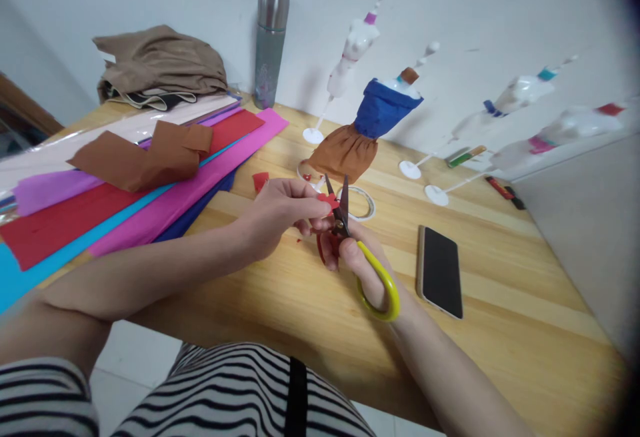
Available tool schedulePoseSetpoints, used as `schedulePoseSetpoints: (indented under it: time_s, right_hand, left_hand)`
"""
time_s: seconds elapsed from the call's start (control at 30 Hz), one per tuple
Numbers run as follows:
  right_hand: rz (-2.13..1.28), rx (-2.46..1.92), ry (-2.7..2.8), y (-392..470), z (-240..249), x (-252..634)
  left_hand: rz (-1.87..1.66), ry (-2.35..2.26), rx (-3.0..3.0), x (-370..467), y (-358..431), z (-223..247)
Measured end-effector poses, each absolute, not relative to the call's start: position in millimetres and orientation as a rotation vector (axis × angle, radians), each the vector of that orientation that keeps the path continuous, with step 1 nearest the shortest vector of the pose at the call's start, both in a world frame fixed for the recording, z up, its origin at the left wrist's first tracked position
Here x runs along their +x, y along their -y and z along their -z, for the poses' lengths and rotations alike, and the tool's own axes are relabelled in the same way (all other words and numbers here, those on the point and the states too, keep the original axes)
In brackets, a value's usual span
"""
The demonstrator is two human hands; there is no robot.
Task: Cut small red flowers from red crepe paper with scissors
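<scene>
My left hand (285, 214) pinches a small red paper piece (327, 201) with a scalloped edge between thumb and fingers. Around the yellow handle of the scissors (385, 290) my right hand (363, 267) is closed, thumb through one loop. The dark blades are spread apart and point away from me, right beside the red piece. Part of the other handle loop is hidden by my fingers. A red scrap (260, 181) lies behind my left hand. Beyond the blades stands a small mannequin in a blue top (387, 107) and brown gathered skirt (345, 150).
Coloured sheets (190, 204) and a folded brown piece (145, 160) cover the table's left, with brown cloth (165, 64) behind. A thermos (271, 47) stands near the wall. White tape roll (367, 204), phone (440, 270) and several bare mannequins on stands (437, 195) are on the right.
</scene>
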State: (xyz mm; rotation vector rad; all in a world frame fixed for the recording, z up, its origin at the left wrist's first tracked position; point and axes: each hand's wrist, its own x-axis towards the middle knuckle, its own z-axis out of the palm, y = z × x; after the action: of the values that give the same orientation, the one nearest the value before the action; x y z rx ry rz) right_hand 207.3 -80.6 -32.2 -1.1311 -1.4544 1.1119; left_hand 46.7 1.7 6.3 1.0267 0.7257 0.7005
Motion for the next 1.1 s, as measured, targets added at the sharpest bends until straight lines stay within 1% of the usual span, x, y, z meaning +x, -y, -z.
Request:
schedulePoseSetpoints:
  time_s: [0.43, 0.77, 1.1]
  right_hand:
    - [-1.089, -1.128, 1.489, 81.5, 34.1, 208.1]
    - [-1.126, -1.233, 1.520, 80.7, 12.9, 204.5]
    - [-1.158, -1.278, 1.461, 82.3, 15.0, 205.0]
  left_hand:
    - [-0.703, -0.735, 1.034, 46.9, -1.8, -7.1]
    - [-0.716, -0.755, 1.040, 47.4, -2.1, -8.7]
    - [-0.761, -0.720, 1.094, 45.7, -2.8, -6.3]
